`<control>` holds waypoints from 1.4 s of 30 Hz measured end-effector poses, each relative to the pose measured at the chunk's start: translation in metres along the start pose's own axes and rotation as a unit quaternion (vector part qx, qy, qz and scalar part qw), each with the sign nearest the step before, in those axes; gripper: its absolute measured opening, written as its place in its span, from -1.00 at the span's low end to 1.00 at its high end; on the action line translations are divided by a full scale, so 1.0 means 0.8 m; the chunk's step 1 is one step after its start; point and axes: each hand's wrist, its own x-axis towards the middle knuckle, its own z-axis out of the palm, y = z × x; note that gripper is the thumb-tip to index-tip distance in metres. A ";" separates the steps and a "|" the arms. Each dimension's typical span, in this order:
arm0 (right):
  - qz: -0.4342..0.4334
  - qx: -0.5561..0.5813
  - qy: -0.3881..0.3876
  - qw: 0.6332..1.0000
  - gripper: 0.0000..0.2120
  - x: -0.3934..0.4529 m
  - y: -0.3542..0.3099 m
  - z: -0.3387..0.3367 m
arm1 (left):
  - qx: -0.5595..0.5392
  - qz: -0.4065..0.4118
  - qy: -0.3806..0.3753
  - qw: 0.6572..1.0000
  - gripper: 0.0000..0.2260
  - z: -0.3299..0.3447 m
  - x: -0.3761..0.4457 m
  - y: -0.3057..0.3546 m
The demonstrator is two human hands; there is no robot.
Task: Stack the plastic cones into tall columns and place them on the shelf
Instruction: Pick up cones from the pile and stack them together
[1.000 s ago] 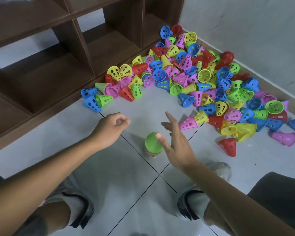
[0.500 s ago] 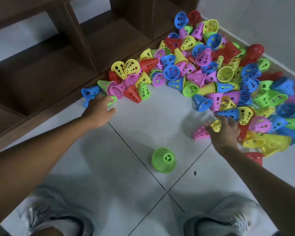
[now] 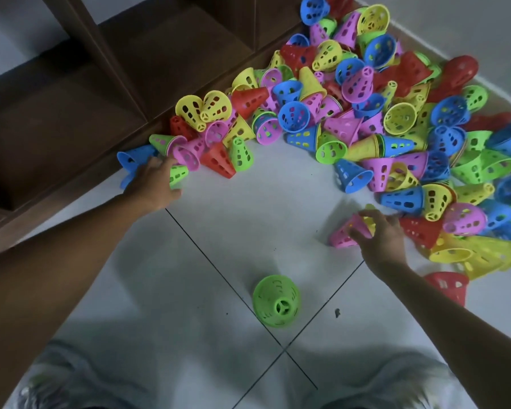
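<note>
Since a second ago both hands have left the green-topped stack (image 3: pixel 276 301) and reached out into the loose pile; over the last half second they have settled onto cones there, while the stack stands where it was, low in the middle of the frame on the tile floor (image 3: pixel 248 208), just beside the crossing of the grout lines.

That stack is short, seen from above so its height is hard to read; I judge the task barely begun. No column is on the shelf (image 3: pixel 71 107), whose dark wooden compartments in the upper left show nothing inside as far as the frame reaches.

At centre left, the left hand (image 3: pixel 152 184) has its fingers curled over a green cone (image 3: pixel 178 174), with a blue cone (image 3: pixel 130 160) touching its far side; which one it really holds is not certain. At centre right, the right hand (image 3: pixel 379 236) pinches a pink cone (image 3: pixel 344 234) lying on its side, with a yellow one tucked behind the fingertips.

Nearly everything is left to do. The pile of cones (image 3: pixel 366 113) spreads from the shelf's foot across the upper right to the wall, dozens in red, blue, pink, yellow and green, lying at all angles, a few already nested in pairs.

A lone red cone (image 3: pixel 449 286) sits at lower right, apart from the pile. Pale shoes (image 3: pixel 80 379) blur along the bottom edge, close to the stack, and a careless shift of a foot could tip it. Cones crowd against the shelf's base, so a tall column would have to be carried over them.
</note>
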 end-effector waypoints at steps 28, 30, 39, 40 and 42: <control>-0.038 0.278 -0.049 0.959 -0.91 -0.045 -0.090 0.002 | -0.152 0.137 -0.004 0.979 -0.54 0.010 -0.014 -0.078; -0.049 0.305 -0.060 0.949 -0.85 -0.055 -0.111 -0.008 | -0.122 0.126 -0.003 0.985 -0.61 0.010 -0.020 -0.072; -0.059 0.362 -0.096 0.925 -0.91 -0.113 -0.182 -0.063 | -0.294 0.034 -0.024 0.955 -0.65 0.019 -0.082 -0.037; -0.059 0.365 -0.098 0.924 -0.91 -0.119 -0.187 -0.072 | -0.346 0.025 -0.024 0.938 -0.61 0.016 -0.090 -0.027; -0.060 0.371 -0.090 0.922 -0.91 -0.133 -0.195 -0.089 | -0.416 0.020 -0.022 0.909 -0.57 0.005 -0.105 -0.004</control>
